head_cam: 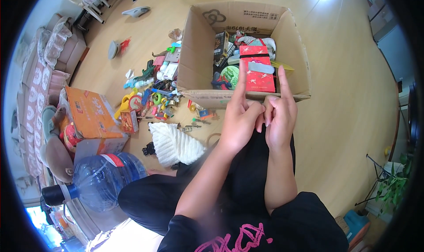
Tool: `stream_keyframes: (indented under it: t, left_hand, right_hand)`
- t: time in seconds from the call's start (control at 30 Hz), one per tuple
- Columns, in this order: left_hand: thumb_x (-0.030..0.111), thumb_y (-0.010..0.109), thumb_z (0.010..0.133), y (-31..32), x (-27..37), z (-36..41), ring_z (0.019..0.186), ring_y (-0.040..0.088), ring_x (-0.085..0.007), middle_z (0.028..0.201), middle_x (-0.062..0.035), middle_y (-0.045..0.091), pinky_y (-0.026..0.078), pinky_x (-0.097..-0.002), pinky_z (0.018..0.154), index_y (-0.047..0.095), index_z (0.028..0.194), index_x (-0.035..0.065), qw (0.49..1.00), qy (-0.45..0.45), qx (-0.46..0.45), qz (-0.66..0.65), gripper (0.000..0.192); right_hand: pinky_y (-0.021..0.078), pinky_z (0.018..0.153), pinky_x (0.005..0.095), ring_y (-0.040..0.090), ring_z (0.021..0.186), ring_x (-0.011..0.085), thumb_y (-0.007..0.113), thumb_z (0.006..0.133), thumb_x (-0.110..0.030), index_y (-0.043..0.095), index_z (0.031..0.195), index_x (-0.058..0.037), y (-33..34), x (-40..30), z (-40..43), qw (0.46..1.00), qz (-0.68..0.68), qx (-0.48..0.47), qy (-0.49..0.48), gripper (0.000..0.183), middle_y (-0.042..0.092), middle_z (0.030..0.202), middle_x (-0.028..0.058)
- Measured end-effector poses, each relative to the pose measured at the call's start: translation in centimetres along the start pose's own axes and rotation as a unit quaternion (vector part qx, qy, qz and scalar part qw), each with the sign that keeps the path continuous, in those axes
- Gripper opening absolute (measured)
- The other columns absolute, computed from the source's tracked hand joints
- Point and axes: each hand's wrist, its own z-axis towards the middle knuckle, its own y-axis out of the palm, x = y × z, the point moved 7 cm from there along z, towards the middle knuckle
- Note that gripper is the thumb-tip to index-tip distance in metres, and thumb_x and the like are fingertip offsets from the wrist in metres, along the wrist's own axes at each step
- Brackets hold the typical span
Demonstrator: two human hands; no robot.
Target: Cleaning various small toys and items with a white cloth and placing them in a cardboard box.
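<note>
My left hand (242, 121) and my right hand (281, 119) are held up side by side over my lap, just before the near wall of an open cardboard box (198, 50). Both index fingers point forward while the other fingers curl in; the knuckles nearly meet. No object shows in either hand. Past the fingertips, inside the box, lies a red patterned box (256, 78) with a black band and a pale strip across it. Around it are a green round container (231, 75), a black carton (221, 46), a white plush toy (265, 45) and a red-and-blue figure (222, 82).
Left of the box lies a heap of small toys (159, 89). Nearer me are a white ribbed cloth (175, 144), a large blue water bottle (102, 172) and an orange carton (94, 114). Green plant leaves (389, 182) on the right stand near a black metal frame (374, 181).
</note>
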Motion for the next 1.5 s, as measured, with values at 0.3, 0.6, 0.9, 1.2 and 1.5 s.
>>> stream_keyframes:
  t: [0.3,0.6,0.9,1.2,1.5]
  left_hand:
    - [-0.007,0.042,0.083,-4.6,1.4,-4.0,0.047,0.044,-0.0068,0.056,0.0006,0.05,0.039,-0.0203,0.047,0.002,0.154,0.0098,0.978,0.122,0.128,0.108,0.083]
    - [0.008,0.045,0.092,-25.2,-6.5,-10.9,0.05,0.044,-0.006,0.058,0.0008,0.049,0.034,-0.0213,0.049,0.062,0.12,0.0005,0.887,0.02,0.453,0.088,0.033]
    - [0.022,0.052,0.085,-29.3,-16.4,-11.6,0.04,0.034,-0.0093,0.054,-0.0002,0.046,0.024,-0.0259,0.038,0.067,0.083,0.0011,0.85,-0.27,0.451,-0.031,0.026]
    - [0.029,0.05,0.083,-31.9,-14.2,-13.1,0.082,0.066,-0.0421,0.079,-0.0276,0.067,0.049,-0.0466,0.079,0.071,0.078,-0.0042,0.77,-0.278,0.461,0.341,0.04]
    - [0.027,0.05,0.082,-31.9,-15.2,-12.6,0.08,0.065,-0.0416,0.078,-0.0261,0.067,0.05,-0.0457,0.078,0.071,0.08,-0.0031,0.771,-0.269,0.475,0.329,0.037]
  right_hand:
    - [0.029,0.043,0.0191,0.031,0.044,0.0034,0.038,0.089,-0.004,0.03,0.146,0.0047,0.2,0.4,-0.6,0.999,-0.007,0.039,-0.027,0.059,0.039,0.052,-0.0034]
    - [0.0339,0.048,0.0245,0.045,0.051,0.0063,0.045,0.093,-0.011,0.066,0.098,0.0028,8.4,6.8,-3.7,0.952,-0.136,-0.227,0.153,0.026,0.051,0.058,0.0004]
    - [0.0317,0.041,0.0261,0.044,0.045,0.0105,0.045,0.094,-0.017,0.054,0.123,0.001,9.2,21.7,-5.7,0.744,-0.407,-0.347,0.4,0.035,0.055,0.061,0.0061]
    - [0.0205,0.032,0.0251,0.029,0.035,0.0073,0.054,0.09,-0.014,0.058,0.079,-0.0037,9.1,29.2,-6.0,0.728,-0.227,-0.305,0.57,0.015,0.052,0.057,0.0034]
    - [0.0192,0.033,0.025,0.026,0.033,0.0067,0.056,0.088,-0.014,0.056,0.07,-0.0061,9.7,29.8,-6.8,0.722,-0.203,-0.296,0.592,0.02,0.049,0.053,0.0009]
